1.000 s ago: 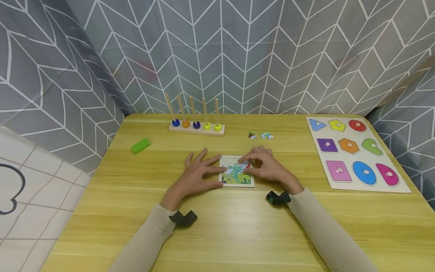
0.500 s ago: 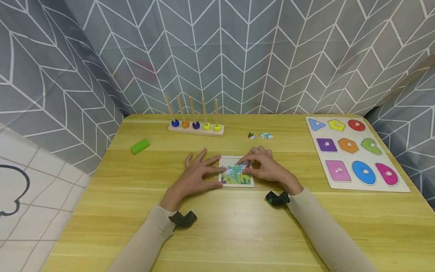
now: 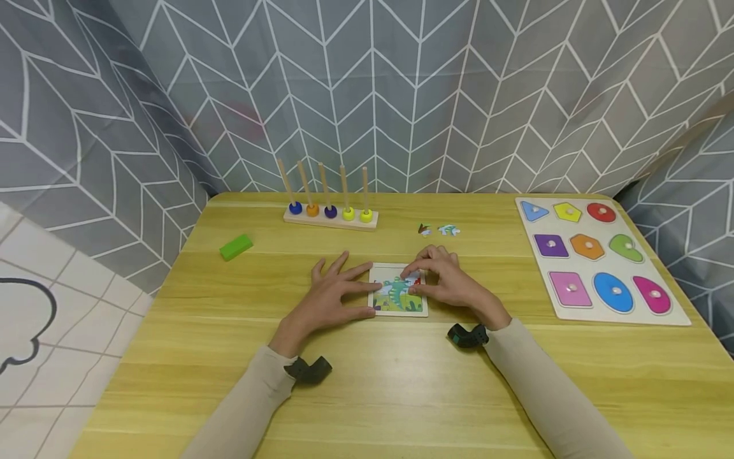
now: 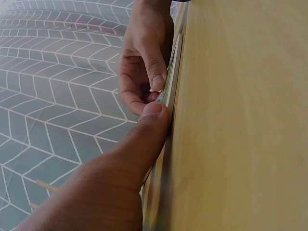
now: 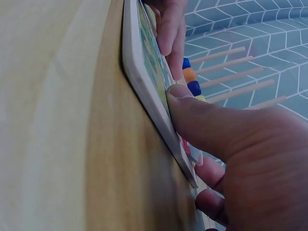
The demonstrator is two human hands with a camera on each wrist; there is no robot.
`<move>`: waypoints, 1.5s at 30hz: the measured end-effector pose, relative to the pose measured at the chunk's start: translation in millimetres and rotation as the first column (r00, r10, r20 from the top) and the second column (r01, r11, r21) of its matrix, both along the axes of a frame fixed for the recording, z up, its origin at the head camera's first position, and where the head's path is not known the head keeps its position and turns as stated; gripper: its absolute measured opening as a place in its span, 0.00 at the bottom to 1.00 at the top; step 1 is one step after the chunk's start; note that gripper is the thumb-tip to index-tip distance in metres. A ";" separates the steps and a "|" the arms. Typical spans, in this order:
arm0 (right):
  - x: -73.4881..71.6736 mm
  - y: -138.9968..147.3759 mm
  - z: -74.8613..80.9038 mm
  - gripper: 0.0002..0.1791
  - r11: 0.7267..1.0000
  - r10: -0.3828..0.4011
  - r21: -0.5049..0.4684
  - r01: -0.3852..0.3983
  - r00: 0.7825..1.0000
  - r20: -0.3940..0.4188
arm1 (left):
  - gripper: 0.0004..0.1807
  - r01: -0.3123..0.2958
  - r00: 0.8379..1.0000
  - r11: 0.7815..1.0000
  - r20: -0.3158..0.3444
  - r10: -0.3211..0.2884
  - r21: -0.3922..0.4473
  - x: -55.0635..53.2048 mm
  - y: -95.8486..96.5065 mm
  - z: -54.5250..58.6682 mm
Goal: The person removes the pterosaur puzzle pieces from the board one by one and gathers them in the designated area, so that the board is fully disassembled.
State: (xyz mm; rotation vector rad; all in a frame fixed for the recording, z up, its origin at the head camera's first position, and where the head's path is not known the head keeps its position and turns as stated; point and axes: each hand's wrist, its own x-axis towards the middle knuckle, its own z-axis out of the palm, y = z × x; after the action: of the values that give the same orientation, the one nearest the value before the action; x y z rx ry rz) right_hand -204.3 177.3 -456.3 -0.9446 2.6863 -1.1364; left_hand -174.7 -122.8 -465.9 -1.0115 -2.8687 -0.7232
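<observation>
A small square jigsaw puzzle (image 3: 397, 306) with a green dinosaur picture lies in a pale frame at mid-table. My left hand (image 3: 329, 296) is spread along its left side, with fingertips on the frame and pieces; the left wrist view has its thumb (image 4: 139, 139) at the frame's edge. From the right, my right hand (image 3: 450, 277) curls thumb and index finger about a puzzle piece with a red patch (image 3: 422, 278). In the right wrist view that piece's edge (image 5: 195, 158) stands slightly proud of the frame, near the right thumb (image 5: 197, 115). Fingers hide part of the picture.
Two loose puzzle pieces (image 3: 449, 229) lie behind the right hand. A peg stand (image 3: 331, 220) with coloured rings is at the back, and a green block (image 3: 236, 247) is on the left. On the right lies a shape board (image 3: 580, 274) with knobbed pieces. A patterned curtain (image 3: 395, 95) hangs behind the table.
Both hands stay nearly in place at the puzzle, with only a slight shift of the right fingers. The head view drifts a little.
</observation>
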 end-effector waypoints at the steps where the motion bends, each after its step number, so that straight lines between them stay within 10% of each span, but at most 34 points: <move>1: 0.1 0.0 0.0 0.11 1.000 0.002 0.001 -0.002 1.000 -0.004 | 0.28 0.000 1.000 1.000 0.000 0.000 -0.001 0.0 0.0 -0.1; 11: 0.0 2.3 -0.6 0.29 1.000 -0.014 -0.023 0.014 1.000 -0.017 | 0.28 0.001 1.000 1.000 0.010 -0.001 -0.004 1.0 0.1 1.5; 27: -3.4 3.5 -6.1 0.18 0.994 -0.031 -0.106 0.030 0.999 -0.014 | 0.28 0.005 1.000 1.000 -0.010 -0.005 0.000 1.2 0.4 0.5; 45: -2.9 5.2 -1.4 0.14 0.942 -0.089 -0.306 0.141 0.980 0.178 | 0.28 0.003 1.000 1.000 -0.003 -0.003 -0.007 1.9 1.2 0.3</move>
State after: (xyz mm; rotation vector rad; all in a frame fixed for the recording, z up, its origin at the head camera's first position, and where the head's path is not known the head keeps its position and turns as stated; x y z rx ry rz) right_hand -207.2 182.4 -457.7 -0.6965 2.5030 -1.6312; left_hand -172.8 -121.6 -465.6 -1.0165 -2.8698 -0.7113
